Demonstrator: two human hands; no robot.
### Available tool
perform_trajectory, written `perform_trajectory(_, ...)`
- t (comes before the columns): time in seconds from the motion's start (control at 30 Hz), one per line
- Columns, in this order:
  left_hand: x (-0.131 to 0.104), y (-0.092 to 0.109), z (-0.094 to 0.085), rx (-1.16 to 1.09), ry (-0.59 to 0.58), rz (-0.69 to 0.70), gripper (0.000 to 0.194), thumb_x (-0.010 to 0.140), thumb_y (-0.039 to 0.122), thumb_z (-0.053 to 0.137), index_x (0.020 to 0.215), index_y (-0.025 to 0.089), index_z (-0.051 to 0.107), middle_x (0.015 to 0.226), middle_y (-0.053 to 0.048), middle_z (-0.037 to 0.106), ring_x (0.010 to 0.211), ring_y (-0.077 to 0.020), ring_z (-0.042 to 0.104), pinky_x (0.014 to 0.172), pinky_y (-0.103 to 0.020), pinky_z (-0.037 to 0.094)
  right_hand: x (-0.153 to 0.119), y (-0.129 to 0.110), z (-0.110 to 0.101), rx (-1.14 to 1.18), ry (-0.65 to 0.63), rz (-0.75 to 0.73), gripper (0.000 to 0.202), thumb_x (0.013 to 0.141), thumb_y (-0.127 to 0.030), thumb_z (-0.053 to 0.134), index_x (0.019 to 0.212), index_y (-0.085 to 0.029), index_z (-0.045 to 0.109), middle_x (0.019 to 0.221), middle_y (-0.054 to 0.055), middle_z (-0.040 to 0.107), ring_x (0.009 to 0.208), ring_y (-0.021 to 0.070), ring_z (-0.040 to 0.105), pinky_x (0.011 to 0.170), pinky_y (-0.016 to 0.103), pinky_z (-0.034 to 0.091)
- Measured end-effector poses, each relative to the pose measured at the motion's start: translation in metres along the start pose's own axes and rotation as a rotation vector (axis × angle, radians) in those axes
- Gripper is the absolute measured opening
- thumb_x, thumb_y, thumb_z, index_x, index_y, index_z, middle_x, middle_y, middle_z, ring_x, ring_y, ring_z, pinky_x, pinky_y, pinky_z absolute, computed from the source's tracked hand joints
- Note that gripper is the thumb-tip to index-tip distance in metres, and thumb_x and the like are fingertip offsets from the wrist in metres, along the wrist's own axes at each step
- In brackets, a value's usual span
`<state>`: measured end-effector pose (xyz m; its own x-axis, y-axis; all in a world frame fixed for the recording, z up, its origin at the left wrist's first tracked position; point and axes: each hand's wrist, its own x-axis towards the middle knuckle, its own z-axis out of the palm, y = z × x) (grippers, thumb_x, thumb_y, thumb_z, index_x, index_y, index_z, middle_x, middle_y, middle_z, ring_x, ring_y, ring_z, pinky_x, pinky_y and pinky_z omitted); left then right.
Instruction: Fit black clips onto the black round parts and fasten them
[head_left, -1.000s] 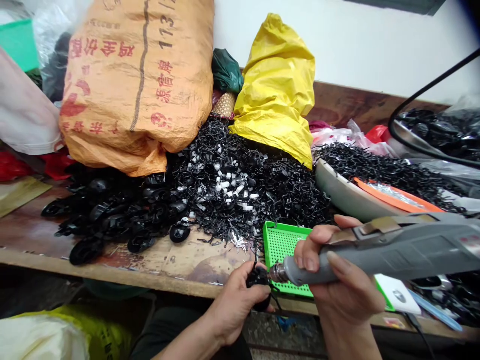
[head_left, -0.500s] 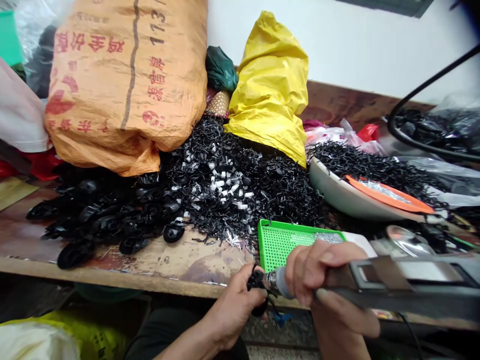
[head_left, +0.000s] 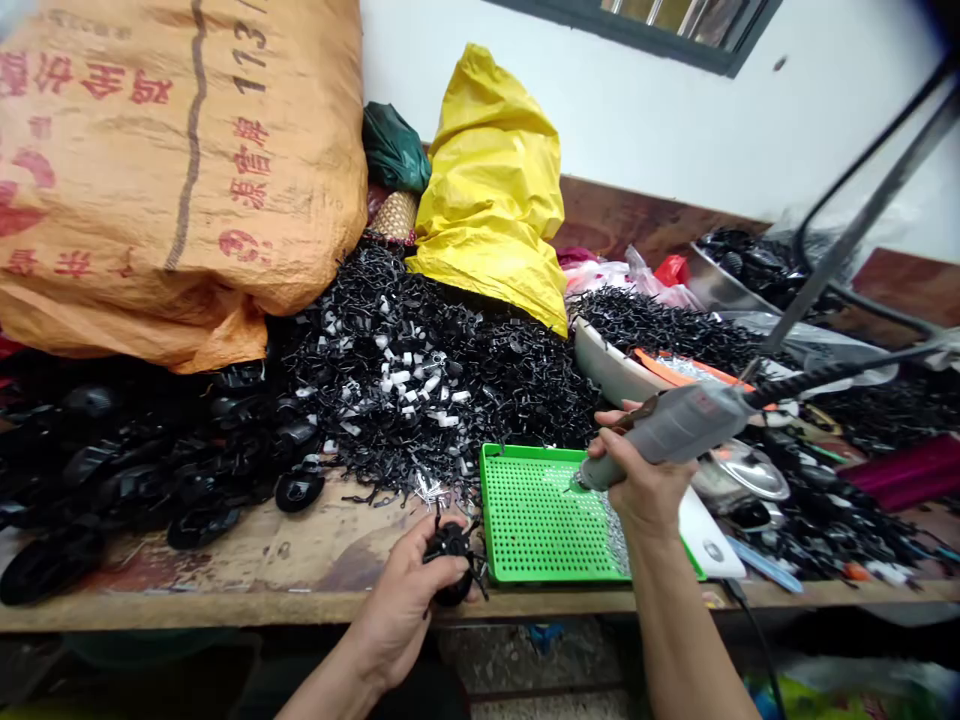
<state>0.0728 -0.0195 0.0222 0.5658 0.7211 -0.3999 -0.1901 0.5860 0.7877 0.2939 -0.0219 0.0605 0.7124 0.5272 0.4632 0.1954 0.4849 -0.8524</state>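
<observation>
My left hand [head_left: 397, 590] is closed on a small black plastic part [head_left: 451, 562], round with thin prongs sticking out, at the front edge of the bench. My right hand [head_left: 645, 475] grips a grey electric screwdriver [head_left: 682, 425], its tip pointing down and left over a green perforated tray [head_left: 517, 530]. Small silvery screws [head_left: 616, 535] lie at the tray's right side, partly behind my right wrist. The screwdriver's tip is above the tray; whether it touches a screw I cannot tell.
Behind the tray rises a heap of small black parts [head_left: 517, 370] with white pieces [head_left: 409, 380] among them. Black rounded parts [head_left: 202, 470] lie at left beneath an orange sack [head_left: 300, 170]. A yellow bag [head_left: 491, 190] stands behind. A cable [head_left: 840, 375] and metal rod [head_left: 862, 230] cross at right.
My right hand has drawn the screwdriver away from the black part and swung it over the green tray. My left hand still holds the part, a little lower and left. The view has shifted right.
</observation>
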Motion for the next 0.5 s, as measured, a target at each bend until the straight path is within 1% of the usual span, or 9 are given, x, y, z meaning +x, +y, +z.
perform_trajectory(0.13, 0.0011, -0.0015, 0.0008, -0.004, 0.011, -0.009, 0.027, 0.065, 0.011, 0.050, 0.091, 0.018, 0.051, 0.070, 0.003, 0.054, 0.056, -0.0095, 0.052, 0.061, -0.024, 0.039, 0.0000, 0.0086, 0.0002, -0.001, 0.016, 0.001, 0.034, 0.055, -0.012, 0.064, 0.087, -0.017, 0.054, 0.070, -0.002, 0.061, 0.041, 0.0092, 0.051, 0.041, 0.026, 0.042)
perform_trajectory(0.3, 0.0021, -0.0038, 0.0000, -0.019, -0.007, -0.008, 0.026, 0.066, 0.011, 0.050, 0.092, 0.018, 0.050, 0.079, 0.002, 0.054, 0.058, -0.0092, 0.052, 0.061, -0.024, 0.039, 0.0001, 0.0126, -0.0015, -0.044, 0.029, -0.011, 0.030, 0.056, -0.014, 0.064, 0.084, -0.019, 0.054, 0.070, -0.002, 0.060, 0.040, 0.0088, 0.050, 0.041, 0.026, 0.043)
perform_trajectory(0.43, 0.0023, -0.0053, 0.0014, -0.014, -0.019, -0.016, 0.025, 0.067, 0.010, 0.049, 0.090, 0.018, 0.050, 0.077, 0.002, 0.054, 0.057, -0.0093, 0.052, 0.061, -0.025, 0.039, -0.0023, 0.0108, -0.0049, -0.044, -0.022, 0.038, 0.029, 0.061, -0.016, 0.061, 0.089, -0.020, 0.054, 0.075, -0.001, 0.061, 0.046, 0.0106, 0.053, 0.047, 0.027, 0.044)
perform_trajectory(0.5, 0.0025, -0.0057, 0.0021, -0.031, -0.015, -0.020, 0.025, 0.066, 0.010, 0.049, 0.090, 0.018, 0.050, 0.075, 0.002, 0.053, 0.057, -0.0091, 0.051, 0.061, -0.025, 0.040, -0.0031, 0.0117, -0.0056, -0.039, -0.019, 0.036, 0.029, 0.061, -0.016, 0.062, 0.089, -0.019, 0.054, 0.075, 0.000, 0.061, 0.046, 0.0109, 0.053, 0.047, 0.027, 0.044)
